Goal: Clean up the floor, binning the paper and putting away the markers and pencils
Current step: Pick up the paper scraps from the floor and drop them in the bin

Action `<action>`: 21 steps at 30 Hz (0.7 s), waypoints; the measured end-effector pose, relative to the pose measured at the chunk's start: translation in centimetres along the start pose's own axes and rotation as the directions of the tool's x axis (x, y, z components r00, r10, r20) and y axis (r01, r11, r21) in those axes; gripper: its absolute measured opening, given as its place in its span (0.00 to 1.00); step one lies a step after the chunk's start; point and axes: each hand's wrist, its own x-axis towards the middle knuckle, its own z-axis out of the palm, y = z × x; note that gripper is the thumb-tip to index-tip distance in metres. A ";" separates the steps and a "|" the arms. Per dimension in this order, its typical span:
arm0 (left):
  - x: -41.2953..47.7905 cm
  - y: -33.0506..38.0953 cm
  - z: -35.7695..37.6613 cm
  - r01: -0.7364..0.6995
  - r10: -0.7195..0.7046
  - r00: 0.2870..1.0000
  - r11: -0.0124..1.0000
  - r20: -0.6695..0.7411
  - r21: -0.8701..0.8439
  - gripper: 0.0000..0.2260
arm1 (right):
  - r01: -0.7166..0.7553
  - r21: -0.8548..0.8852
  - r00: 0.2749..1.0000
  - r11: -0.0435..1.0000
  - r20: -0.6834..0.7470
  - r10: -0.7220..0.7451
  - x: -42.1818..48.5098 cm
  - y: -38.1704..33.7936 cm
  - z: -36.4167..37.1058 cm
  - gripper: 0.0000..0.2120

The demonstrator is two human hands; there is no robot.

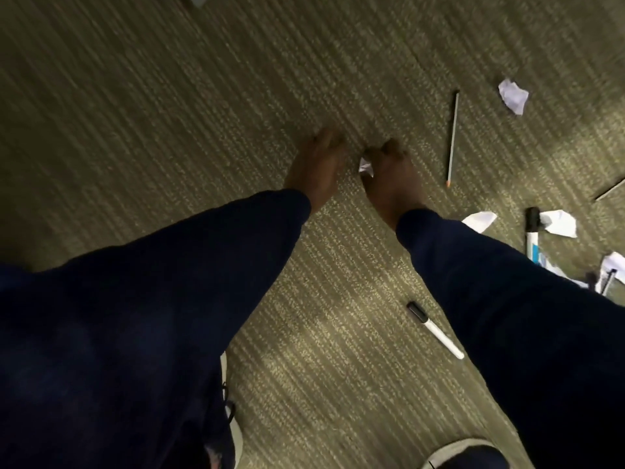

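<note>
Both my arms in dark blue sleeves reach down to the olive carpet. My right hand (392,177) is closed around a crumpled white paper ball (366,167), which shows at its left side. My left hand (318,164) hovers just left of it with fingers loosely apart, holding nothing. A grey pencil (452,138) lies to the right. A black-capped white marker (434,330) lies under my right forearm. More crumpled paper (513,95) lies at the right, with another marker (532,235) beside two scraps (559,223).
Carpet (169,113) fills the view. Another paper scrap (480,220) shows by my right sleeve, and more paper with a dark pen (608,275) at the right edge. A second pencil (610,190) pokes in at the right. My shoe (463,455) is at the bottom.
</note>
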 end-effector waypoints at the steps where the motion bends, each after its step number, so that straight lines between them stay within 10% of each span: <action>1: -0.7 -0.3 -0.2 0.070 -0.069 0.998 0.996 0.007 -0.060 0.15 | -0.067 0.091 0.998 0.994 -0.008 0.068 -0.6 -0.4 0.1 0.14; 7: -7.0 -1.4 -5.2 0.529 -0.564 0.821 0.689 0.093 -0.495 0.09 | -0.458 0.534 0.886 0.711 0.207 0.414 -5.0 -6.3 -0.2 0.13; 12: -15.7 -5.7 -13.4 0.547 -0.782 0.605 0.269 0.152 -0.793 0.12 | -0.538 0.794 0.843 0.284 0.496 0.209 -9.1 -18.3 -1.9 0.04; 21: -34.9 -19.4 -28.8 0.298 -0.996 0.091 0.006 0.022 -0.955 0.05 | -0.488 0.786 0.738 0.380 0.604 -0.302 -16.2 -44.7 -3.7 0.06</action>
